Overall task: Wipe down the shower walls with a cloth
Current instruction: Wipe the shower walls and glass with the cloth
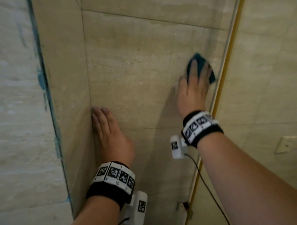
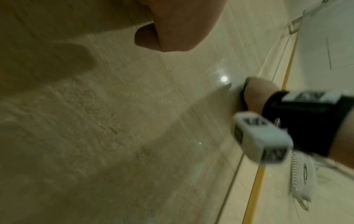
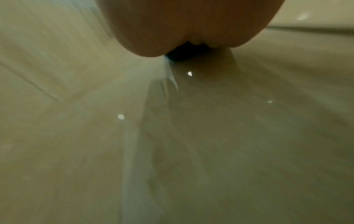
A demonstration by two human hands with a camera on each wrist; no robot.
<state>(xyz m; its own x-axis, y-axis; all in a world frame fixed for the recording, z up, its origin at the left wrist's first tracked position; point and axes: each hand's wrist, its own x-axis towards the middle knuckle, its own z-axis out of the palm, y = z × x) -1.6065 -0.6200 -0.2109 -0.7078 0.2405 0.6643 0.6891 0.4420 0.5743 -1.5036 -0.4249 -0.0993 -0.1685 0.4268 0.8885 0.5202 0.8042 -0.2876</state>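
A dark teal cloth [image 1: 200,62] lies flat against the beige tiled shower wall [image 1: 133,62], close to the wall's right edge. My right hand [image 1: 194,79] presses it to the tile with straight, spread fingers. In the right wrist view only a dark sliver of the cloth [image 3: 184,52] shows under the palm. My left hand [image 1: 104,121] rests flat on the same wall lower down, fingertips at the corner with the side wall, holding nothing. In the left wrist view the left hand [image 2: 168,33] shows only as a blurred thumb and palm.
A glass panel edge with a yellow strip [image 1: 227,61] runs down just right of the cloth. The side wall [image 1: 64,82] meets the tiled wall at the left corner. A metal hinge bracket [image 1: 184,207] sits low on the glass edge. A cable [image 1: 207,186] hangs from the right wrist camera.
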